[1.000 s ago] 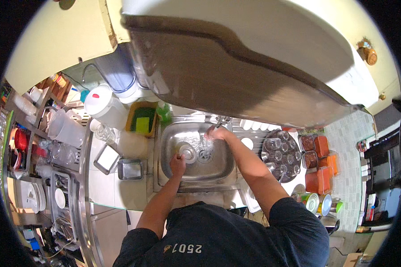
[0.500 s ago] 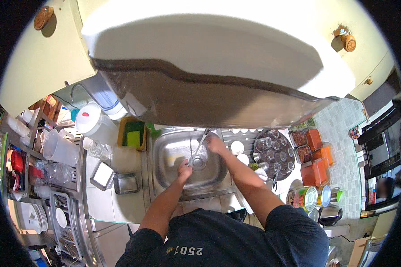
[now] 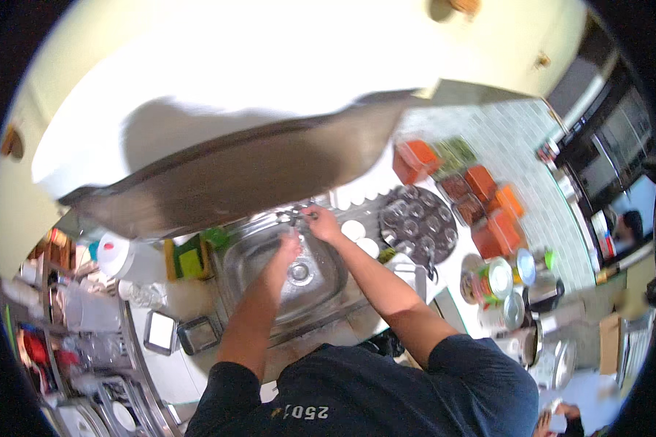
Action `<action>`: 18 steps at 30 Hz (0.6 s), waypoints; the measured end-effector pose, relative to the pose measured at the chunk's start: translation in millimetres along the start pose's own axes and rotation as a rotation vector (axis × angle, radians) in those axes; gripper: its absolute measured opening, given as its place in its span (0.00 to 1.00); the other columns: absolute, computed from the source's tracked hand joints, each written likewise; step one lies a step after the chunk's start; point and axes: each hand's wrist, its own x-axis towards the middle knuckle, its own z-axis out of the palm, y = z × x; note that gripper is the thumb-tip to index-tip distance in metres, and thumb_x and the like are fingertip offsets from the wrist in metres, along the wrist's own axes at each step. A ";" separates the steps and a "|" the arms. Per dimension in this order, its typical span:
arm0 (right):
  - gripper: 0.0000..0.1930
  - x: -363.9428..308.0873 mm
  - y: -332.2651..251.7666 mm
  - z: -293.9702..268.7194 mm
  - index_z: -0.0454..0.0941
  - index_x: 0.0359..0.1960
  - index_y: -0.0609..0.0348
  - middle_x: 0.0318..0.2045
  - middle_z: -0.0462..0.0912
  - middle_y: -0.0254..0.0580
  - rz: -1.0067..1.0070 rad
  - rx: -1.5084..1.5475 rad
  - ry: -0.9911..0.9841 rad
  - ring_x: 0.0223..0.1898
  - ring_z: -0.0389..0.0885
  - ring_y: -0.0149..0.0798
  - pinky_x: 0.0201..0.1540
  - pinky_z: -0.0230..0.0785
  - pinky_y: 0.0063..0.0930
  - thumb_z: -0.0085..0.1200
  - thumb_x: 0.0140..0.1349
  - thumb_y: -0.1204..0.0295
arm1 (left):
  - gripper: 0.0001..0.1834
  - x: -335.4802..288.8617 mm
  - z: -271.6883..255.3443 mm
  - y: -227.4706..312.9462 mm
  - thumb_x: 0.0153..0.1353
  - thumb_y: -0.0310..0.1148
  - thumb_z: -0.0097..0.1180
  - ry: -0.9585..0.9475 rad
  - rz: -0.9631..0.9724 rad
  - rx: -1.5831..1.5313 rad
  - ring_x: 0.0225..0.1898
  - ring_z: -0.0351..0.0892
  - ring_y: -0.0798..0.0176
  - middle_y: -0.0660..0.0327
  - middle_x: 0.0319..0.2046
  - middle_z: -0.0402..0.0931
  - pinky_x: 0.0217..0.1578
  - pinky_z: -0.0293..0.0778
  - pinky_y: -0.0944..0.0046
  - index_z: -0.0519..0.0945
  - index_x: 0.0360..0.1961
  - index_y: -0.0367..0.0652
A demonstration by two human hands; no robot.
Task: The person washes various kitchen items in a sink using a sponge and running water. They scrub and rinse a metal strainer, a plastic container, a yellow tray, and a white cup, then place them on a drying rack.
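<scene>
- We see our right hand [image 3: 321, 223] curled on the tap [image 3: 293, 215] at the back rim of the steel sink [image 3: 248, 266].
- Our left hand [image 3: 287, 246] hangs over the basin, fingers loosely together, gripping nothing.
- Right of the sink: a round tray [image 3: 419, 223] of small cups, contents unclear, then orange boxes [image 3: 497, 231].

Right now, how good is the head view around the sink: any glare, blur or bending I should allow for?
Head view: the pale hood overhead is blown out by glare and casts a shadow; the picture is soft with motion blur, so the tap and the right hand on it lack detail; the left hand over the sink is smeared; fisheye bends the counter edges, and the rim is black.
</scene>
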 end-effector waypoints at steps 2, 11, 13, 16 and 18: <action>0.15 -11.6 -0.2 -6.4 0.86 0.49 0.53 0.49 0.84 0.56 0.021 0.073 0.025 0.51 0.82 0.58 0.55 0.74 0.44 0.58 0.60 0.68 | 0.11 -12.2 8.7 -3.4 0.67 0.28 0.51 0.059 0.109 0.066 0.18 0.70 0.68 0.63 0.23 0.72 0.16 0.68 0.62 0.77 0.49 0.45; 0.15 -121.3 -1.3 -38.2 0.84 0.48 0.60 0.48 0.83 0.50 0.014 -0.082 -0.115 0.42 0.86 0.49 0.45 0.77 0.39 0.61 0.59 0.74 | 0.30 14.0 6.2 8.4 0.63 0.29 0.56 0.078 0.563 0.632 0.36 0.78 0.63 0.60 0.41 0.78 0.39 0.77 0.61 0.70 0.68 0.43; 0.12 -155.8 -12.6 -54.6 0.84 0.46 0.60 0.42 0.82 0.49 -0.069 -0.070 -0.028 0.38 0.85 0.49 0.44 0.77 0.40 0.60 0.61 0.74 | 0.30 35.6 6.1 38.5 0.63 0.29 0.57 0.044 0.574 0.620 0.37 0.78 0.63 0.59 0.43 0.78 0.40 0.77 0.61 0.70 0.68 0.42; 0.10 -210.6 -28.4 -67.7 0.84 0.43 0.58 0.42 0.81 0.48 -0.065 0.000 0.051 0.40 0.83 0.52 0.44 0.77 0.43 0.59 0.60 0.75 | 0.30 56.2 2.4 73.5 0.63 0.29 0.58 -0.001 0.551 0.600 0.38 0.77 0.64 0.59 0.44 0.78 0.41 0.76 0.61 0.71 0.67 0.42; 0.10 -239.2 -35.3 -70.5 0.84 0.43 0.58 0.41 0.81 0.46 0.042 0.083 -0.021 0.38 0.83 0.52 0.43 0.77 0.41 0.59 0.61 0.75 | 0.30 58.0 -2.1 78.5 0.63 0.29 0.59 -0.010 0.554 0.618 0.39 0.77 0.64 0.59 0.46 0.78 0.42 0.76 0.61 0.71 0.67 0.42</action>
